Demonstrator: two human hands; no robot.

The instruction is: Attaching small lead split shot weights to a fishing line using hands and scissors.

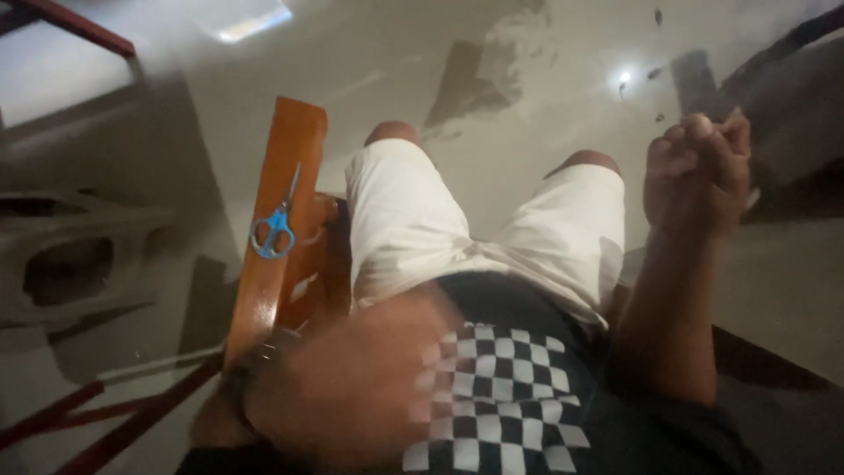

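- Blue-handled scissors [275,227]: small pair with pale metal blades closed and pointing away from the person; they lie flat on the wooden armrest, handles toward the person, touched by neither hand.
- Wooden armrest [283,176]: orange-brown, glossy plank running along the person's left side; it carries the scissors about midway along its length.
- Left hand [220,422]: low in the view, at the near end of the armrest, heavily blurred; a dark band sits at the wrist. Whether its grip is apart or together cannot be told. The scissors lie further up the same armrest, near but apart from this hand.
- Left forearm: blurred, crossing in front of the torso.
- Right hand [696,171]: raised on an upright forearm, fingers curled together into a loose fist; something thin and pale seems to show at its top and side edges, too small to identify. The scissors lie well apart from this grip, across both legs on the opposite side.
- White shorts [413,220]: cover both thighs; bare knees show beyond the hems.
- Dark shirt with black-and-white chequered panel [501,396]: on the torso, nearest the camera.
- Floor [396,62]: pale, shiny, with dull grey patches and a bright light reflection.
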